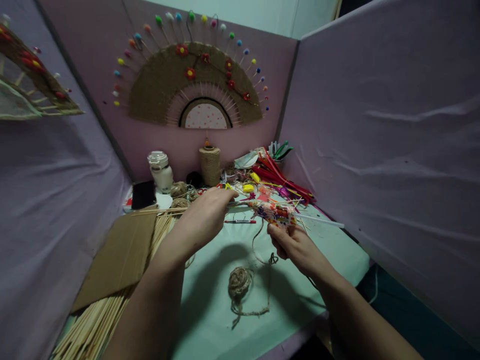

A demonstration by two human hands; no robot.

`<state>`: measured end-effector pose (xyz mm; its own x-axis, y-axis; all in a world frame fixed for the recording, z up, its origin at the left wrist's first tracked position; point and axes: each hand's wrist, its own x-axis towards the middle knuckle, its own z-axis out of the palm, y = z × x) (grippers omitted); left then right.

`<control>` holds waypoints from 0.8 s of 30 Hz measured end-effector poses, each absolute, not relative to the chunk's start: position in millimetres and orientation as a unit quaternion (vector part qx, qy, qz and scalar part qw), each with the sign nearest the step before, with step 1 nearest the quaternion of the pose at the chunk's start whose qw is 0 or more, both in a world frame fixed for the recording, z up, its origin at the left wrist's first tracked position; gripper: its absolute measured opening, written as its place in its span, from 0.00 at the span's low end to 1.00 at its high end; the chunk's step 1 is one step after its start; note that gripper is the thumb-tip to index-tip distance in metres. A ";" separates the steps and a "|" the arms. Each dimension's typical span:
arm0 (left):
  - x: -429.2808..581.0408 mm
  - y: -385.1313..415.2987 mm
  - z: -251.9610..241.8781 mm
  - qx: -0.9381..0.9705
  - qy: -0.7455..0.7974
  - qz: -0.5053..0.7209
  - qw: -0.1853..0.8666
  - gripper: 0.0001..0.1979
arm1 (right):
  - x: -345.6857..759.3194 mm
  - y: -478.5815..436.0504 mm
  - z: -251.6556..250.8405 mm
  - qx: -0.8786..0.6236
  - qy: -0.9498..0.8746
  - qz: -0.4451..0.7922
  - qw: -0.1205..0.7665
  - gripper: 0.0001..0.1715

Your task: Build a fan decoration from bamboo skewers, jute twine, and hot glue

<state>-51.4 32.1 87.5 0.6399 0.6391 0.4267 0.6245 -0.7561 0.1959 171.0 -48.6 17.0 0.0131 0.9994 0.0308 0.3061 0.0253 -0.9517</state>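
Observation:
A glue gun [275,214] with a floral-patterned covering is in my right hand [294,242], which is wrapped around its handle. A long translucent glue stick [322,220] juts from its back end, and its nozzle points left. My left hand [210,212] is by the nozzle, back toward me, its fingers curled and mostly hidden; what they pinch is hidden too. Jute twine [254,247] hangs below the gun's front and loops down to the table. A small ball of twine [240,282] lies on the table below my hands. Behind the glue gun lies a red-ended pen [240,221].
Bamboo sticks [99,320] and a cardboard sheet [116,255] lie at left. Toward the back stand a white jar [161,172], a twine spool [210,167] and red strips [279,175]. A decorated fan [150,95] hangs on the back panel. Fabric-covered partitions [386,110] flank the table.

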 end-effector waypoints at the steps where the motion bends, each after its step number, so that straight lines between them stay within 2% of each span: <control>1: -51.4 32.3 87.5 0.906 0.350 0.240 0.015 0.15 | 172.1 -48.8 16.5 -0.570 -0.573 0.402 0.431 0.30; 24: -50.7 33.6 87.4 0.908 0.351 0.231 0.005 0.14 | 186.2 -54.1 20.0 -0.611 -0.572 0.357 0.415 0.31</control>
